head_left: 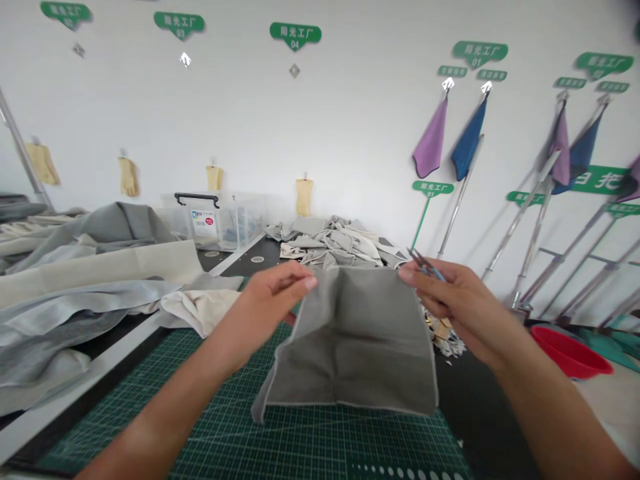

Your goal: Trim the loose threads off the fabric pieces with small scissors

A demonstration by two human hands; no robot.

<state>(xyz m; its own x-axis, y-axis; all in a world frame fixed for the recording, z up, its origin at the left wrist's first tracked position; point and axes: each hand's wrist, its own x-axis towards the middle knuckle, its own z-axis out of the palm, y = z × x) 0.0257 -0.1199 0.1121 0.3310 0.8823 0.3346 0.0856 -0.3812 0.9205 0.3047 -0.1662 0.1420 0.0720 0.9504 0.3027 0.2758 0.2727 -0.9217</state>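
A grey rectangular piece of cloth (370, 340) hangs spread between my hands, its creases showing and its lower left corner folded over. My left hand (280, 290) pinches its upper left corner between thumb and fingers. The upper right corner is gripped by my right hand (445, 290), which also holds a small pair of thread snips (427, 267) with blue on the handles, the points aimed up and left. Below the cloth lies a green gridded cutting mat (225, 427).
Grey and cream fabric (110, 287) is heaped on the left. A clear lidded box (227, 220) and a pile of grey cloth pieces (345, 240) stand at the back. Small scraps (447, 341) lie right of the mat, near a red basin (570, 350) and leaning poles (537, 233).
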